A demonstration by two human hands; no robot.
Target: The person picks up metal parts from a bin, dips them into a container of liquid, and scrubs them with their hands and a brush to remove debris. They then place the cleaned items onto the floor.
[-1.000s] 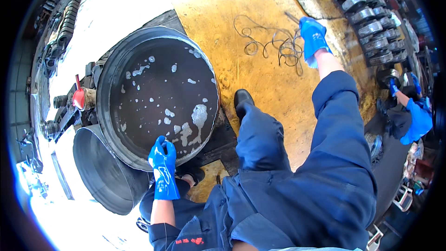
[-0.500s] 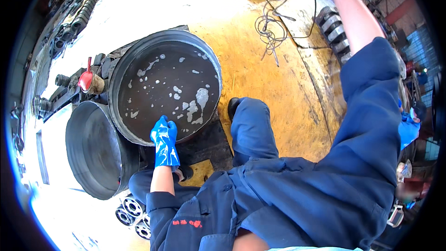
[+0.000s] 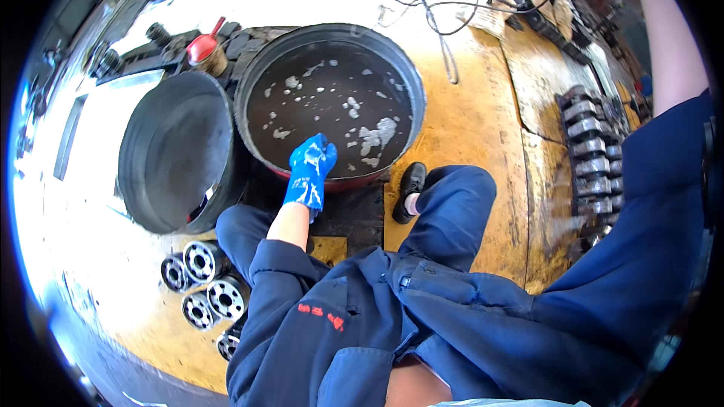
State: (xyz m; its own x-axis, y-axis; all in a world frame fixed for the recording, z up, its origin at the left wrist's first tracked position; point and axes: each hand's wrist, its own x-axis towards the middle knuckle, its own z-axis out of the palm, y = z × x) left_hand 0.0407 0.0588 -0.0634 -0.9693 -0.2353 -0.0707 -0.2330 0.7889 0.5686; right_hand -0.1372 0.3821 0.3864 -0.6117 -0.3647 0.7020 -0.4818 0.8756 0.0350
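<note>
A round metal tub (image 3: 249,132) stands in front of me, full of dark liquid with pale foam patches. Over its near edge is my left hand (image 3: 311,162), in a wet blue glove, with the fingers curled closed. What lies inside that fist, if anything, is hidden from view. Beside the tub on the left, a second metal drum (image 3: 177,147) lies tilted with its mouth toward me, and a small object shows near its lower rim. My right arm (image 3: 671,38) stretches up along the right side, and its hand is outside the picture.
Several round metal parts with holes (image 3: 226,298) lie at the lower left. A red scoop (image 3: 202,47) rests on a small pot behind the drum. Crankshafts (image 3: 592,147) lie on the right. A black cable (image 3: 430,11) loops across the yellow floor (image 3: 479,128).
My view has shifted, bringing the crankshafts and round parts further into the picture. The right glove has left the view at the top. My left hand stays closed at the tub.
</note>
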